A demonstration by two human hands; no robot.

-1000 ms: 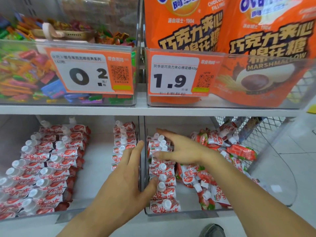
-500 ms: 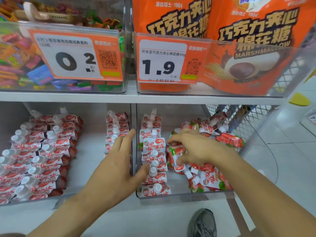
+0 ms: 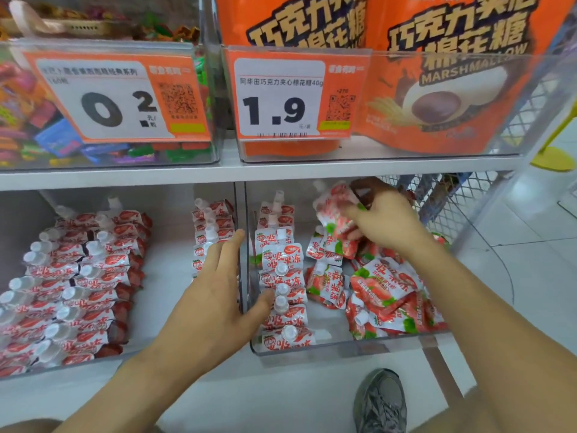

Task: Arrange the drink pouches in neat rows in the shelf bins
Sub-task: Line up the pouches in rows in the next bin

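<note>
- Pouch (image 3: 335, 210): one strawberry pouch is lifted out of the loose pile (image 3: 387, 295) on the right side of the right bin (image 3: 352, 343), held up near the back, probably so it can be turned and laid onto a row.
- Right hand (image 3: 385, 218): fingers pinch that pouch by its lower part; spout points up and left.
- Left hand (image 3: 212, 292): fingers straight and relaxed, gripping nothing. It straddles the divider (image 3: 241, 210) between the bins, thumb touching the row (image 3: 281, 276) along the right bin's left wall, seemingly to stop those pouches sliding.
- Left bin (image 3: 175, 232): rows already lie there, spouts one way; a bare strip remains between them.
- Judgement: the right bin is part done, with one row formed and the pile still to sort.
</note>
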